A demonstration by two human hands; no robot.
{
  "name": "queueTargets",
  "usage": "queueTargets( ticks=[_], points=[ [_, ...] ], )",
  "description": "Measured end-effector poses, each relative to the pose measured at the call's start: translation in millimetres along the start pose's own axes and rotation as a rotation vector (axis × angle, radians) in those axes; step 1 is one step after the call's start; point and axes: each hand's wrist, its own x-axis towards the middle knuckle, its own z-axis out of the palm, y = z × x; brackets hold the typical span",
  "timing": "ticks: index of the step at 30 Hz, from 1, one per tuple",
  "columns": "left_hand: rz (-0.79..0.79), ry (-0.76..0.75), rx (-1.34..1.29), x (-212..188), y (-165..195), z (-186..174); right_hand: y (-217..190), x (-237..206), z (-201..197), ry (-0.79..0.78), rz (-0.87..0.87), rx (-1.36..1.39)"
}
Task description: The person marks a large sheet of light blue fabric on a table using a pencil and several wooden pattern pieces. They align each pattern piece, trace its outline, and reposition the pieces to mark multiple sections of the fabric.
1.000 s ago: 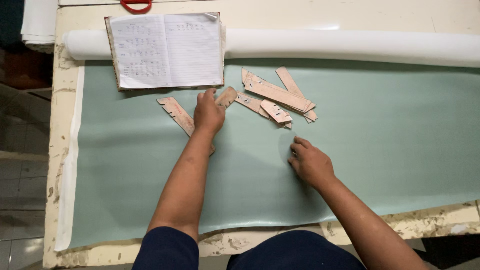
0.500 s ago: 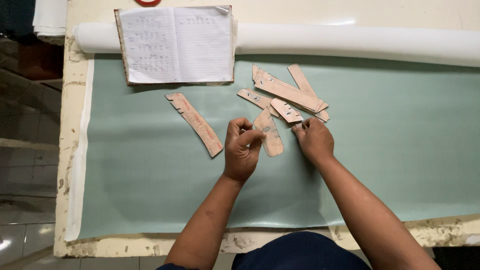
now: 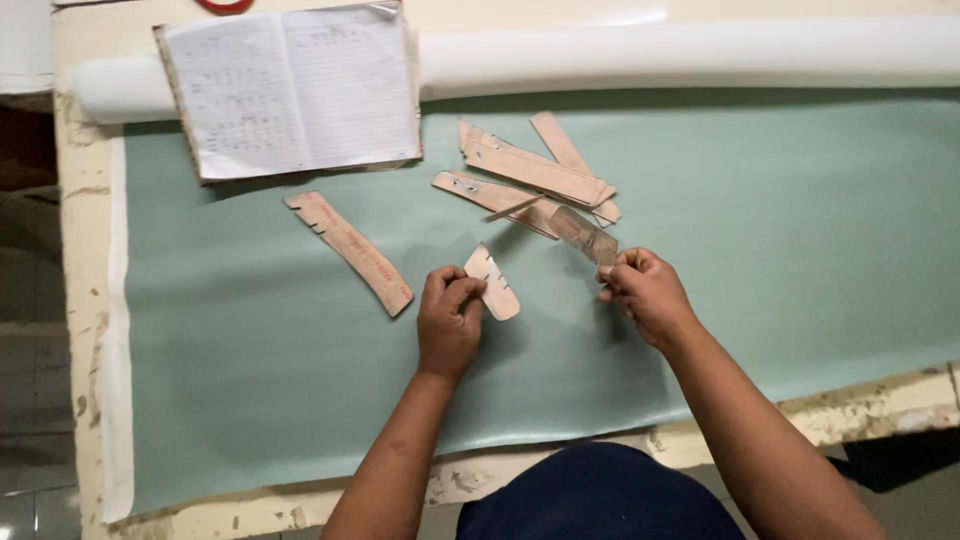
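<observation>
Since half a second ago the left hand (image 3: 448, 325) has slid a short notched template (image 3: 491, 282) clear of the pile of templates (image 3: 535, 180), pinching its lower end, while the right hand (image 3: 645, 295) grips a blurred strip (image 3: 585, 235) just right of it; press it flat on the green sheet (image 3: 800, 230).

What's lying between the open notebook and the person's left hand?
In the head view, one long tan cardboard strip lies slantwise on the green sheet between the notebook and the left hand.

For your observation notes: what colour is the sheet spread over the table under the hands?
Pale grey-green, plain with no pattern; the sheet shows best in the head view, the only one.
</observation>
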Motion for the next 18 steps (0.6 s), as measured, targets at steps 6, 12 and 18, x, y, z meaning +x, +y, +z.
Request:
queueTargets(
  ticks=[6, 12, 18],
  points=[
    [0.137, -0.093, 0.137, -20, 15, 23, 33, -45, -60, 0.037, 0.061, 0.372],
    [0.302, -0.093, 0.261, -43, 64, 56, 70, -101, -93, 0.083, -0.351, 0.143],
    [-0.378, -0.606, -0.569, -78, 109, 116, 95, -139, -126, 0.110, -0.620, -0.066]
  ],
)
